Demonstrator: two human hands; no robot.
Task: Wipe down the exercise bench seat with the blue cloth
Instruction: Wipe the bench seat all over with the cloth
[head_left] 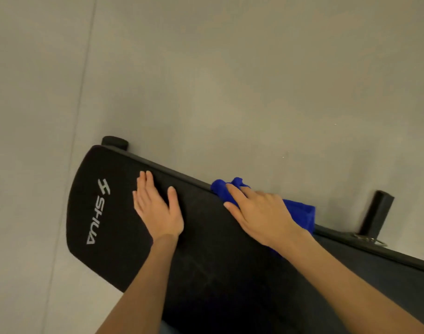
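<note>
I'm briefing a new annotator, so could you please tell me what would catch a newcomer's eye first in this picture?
The bright blue cloth stands out, pressed under the right hand at the far edge of the black bench pad. The left hand lies flat on the pad beside the white SHUA logo.

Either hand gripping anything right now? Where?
Nothing gripped. Right hand presses flat on the blue cloth at the far edge of the bench seat; left hand lies flat on the seat.
</note>
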